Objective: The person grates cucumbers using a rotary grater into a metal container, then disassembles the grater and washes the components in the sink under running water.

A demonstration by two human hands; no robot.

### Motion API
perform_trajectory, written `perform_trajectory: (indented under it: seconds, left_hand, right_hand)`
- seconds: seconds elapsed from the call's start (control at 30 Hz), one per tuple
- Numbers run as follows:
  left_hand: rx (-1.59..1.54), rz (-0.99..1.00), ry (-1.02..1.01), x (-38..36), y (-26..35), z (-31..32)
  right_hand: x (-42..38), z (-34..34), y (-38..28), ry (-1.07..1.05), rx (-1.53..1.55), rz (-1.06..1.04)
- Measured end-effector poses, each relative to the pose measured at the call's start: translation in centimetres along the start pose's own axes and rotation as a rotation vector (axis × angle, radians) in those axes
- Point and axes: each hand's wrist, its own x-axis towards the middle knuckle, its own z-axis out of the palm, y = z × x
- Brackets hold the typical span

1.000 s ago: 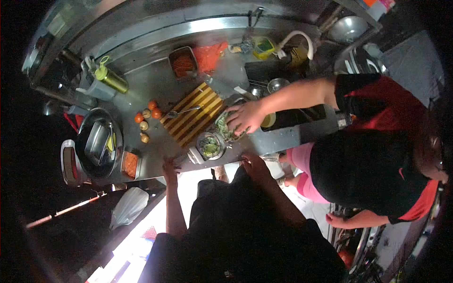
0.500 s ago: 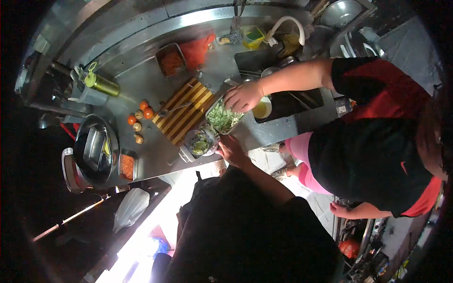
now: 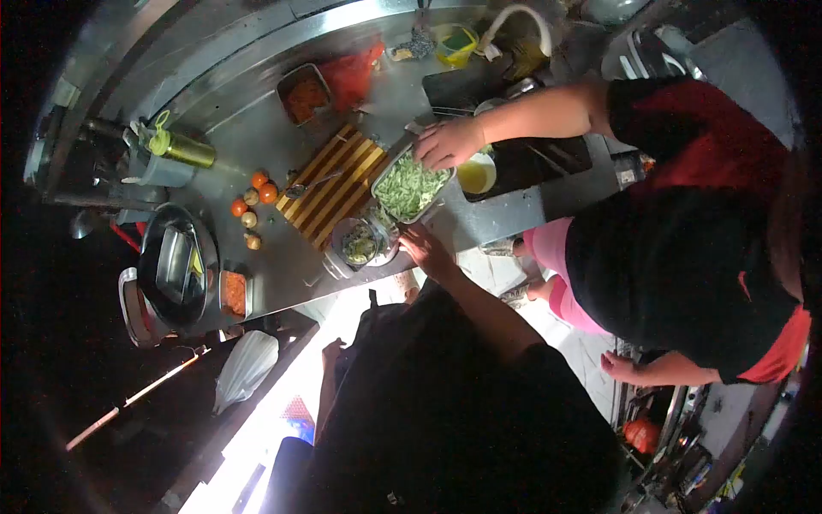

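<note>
My right hand (image 3: 425, 253) reaches to the counter, fingers bent together, fingertips right between a small appliance with a clear round bowl (image 3: 360, 242) and the near corner of a metal tray (image 3: 383, 186). I cannot tell what the fingers grip. Pale green pieces lie in the bowl. The tray is heaped with shredded green cabbage (image 3: 411, 184). Another person's hand (image 3: 451, 143) rests over the tray's far right edge. My left hand (image 3: 333, 349) hangs low by my side, small and dim, fingers poorly shown.
A striped cutting board (image 3: 330, 193) bears a spoon (image 3: 315, 183). Tomatoes (image 3: 259, 179) and onions (image 3: 249, 219) lie left of it. A black basin (image 3: 177, 300) and a tray of orange food (image 3: 234, 293) stand at far left. The other person (image 3: 676, 265) stands close on my right.
My right hand has shifted up from the appliance's side toward the tray corner. My left hand has come into view. The other person's hand has drawn back from the cabbage toward the tray's edge.
</note>
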Motion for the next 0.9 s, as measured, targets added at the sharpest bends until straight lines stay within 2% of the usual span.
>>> perform_trajectory:
  seconds: [0.1,0.23,0.3,0.33,0.43,0.5,0.53,0.57,0.63,0.7,0.83,0.9]
  left_hand:
    - [0.097,-0.017,0.046,1.6,5.1,0.0]
    - [0.003,0.416,0.056,4.2,1.6,1.2]
    - [0.085,0.517,-0.002,3.3,1.4,1.6]
    - [0.111,0.532,-0.020,2.7,1.0,1.8]
    - [0.079,0.290,-0.035,0.2,0.1,2.2]
    - [0.032,0.107,-0.023,-1.3,-1.0,2.5]
    - [0.005,0.033,-0.014,-2.2,-1.6,2.7]
    - [-0.023,-0.025,-0.006,-2.9,-2.1,2.9]
    - [-0.085,-0.120,0.022,-4.1,-2.9,3.4]
    - [-0.154,-0.192,0.058,-5.0,-3.4,3.7]
    - [-0.296,-0.281,0.150,-5.5,-2.3,4.5]
    - [-0.408,-0.295,0.206,-5.0,0.5,4.7]
  right_hand:
    - [-2.2,2.0,1.2,0.031,-0.029,0.005]
    - [-0.1,-0.7,-0.6,-0.033,-0.090,-0.009]
    - [0.4,0.4,-0.3,-0.048,-0.094,-0.002]
    - [0.8,0.5,-0.6,-0.012,0.026,0.058]
    - [1.6,0.8,-0.9,-0.026,0.306,0.208]
    - [2.6,1.2,0.4,-0.183,0.375,0.271]
    - [2.7,2.1,0.7,-0.256,0.180,0.421]
    - [2.0,2.2,1.2,-0.214,0.221,0.408]
    - [2.7,-2.2,0.2,-0.137,0.304,0.381]
    - [3.2,-5.5,-1.5,-0.071,0.467,0.551]
    - [8.6,-11.8,-4.3,0.073,0.469,0.549]
    - [12.0,-13.7,-4.6,0.104,0.404,0.478]
